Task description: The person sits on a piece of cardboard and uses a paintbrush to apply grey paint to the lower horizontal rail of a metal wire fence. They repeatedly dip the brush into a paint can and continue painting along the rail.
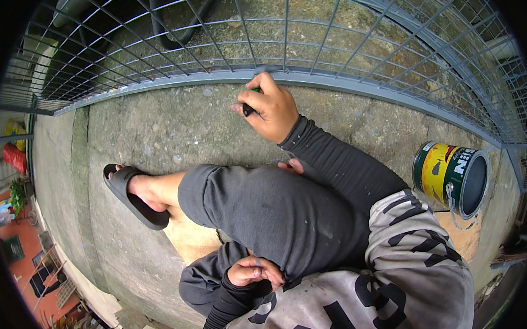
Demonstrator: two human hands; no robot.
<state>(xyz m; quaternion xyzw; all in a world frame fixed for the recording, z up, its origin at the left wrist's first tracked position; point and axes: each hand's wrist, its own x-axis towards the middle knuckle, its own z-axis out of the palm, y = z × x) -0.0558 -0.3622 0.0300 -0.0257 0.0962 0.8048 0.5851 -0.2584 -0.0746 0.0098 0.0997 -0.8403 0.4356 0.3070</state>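
My right hand (271, 108) is closed around a paintbrush, its dark handle (248, 110) with a bit of green poking out beside the thumb. The brush's head is mostly hidden behind my knuckles, up against the bottom rail (315, 78) of a grey wire mesh panel (285, 28). Near my lap, my left hand (254, 272) rests against my trouser leg, fingers loosely bent, with a grey smudge on one. Nothing shows in it.
To the right, an open paint can (448, 174) with a green and yellow label and a wire handle lies tilted, grey inside. My sandalled foot (137, 195) stands on the rough concrete floor (152, 129). Dark curved tubing (163, 31) sits behind the mesh. A plant (17, 196) and household things are at far left.
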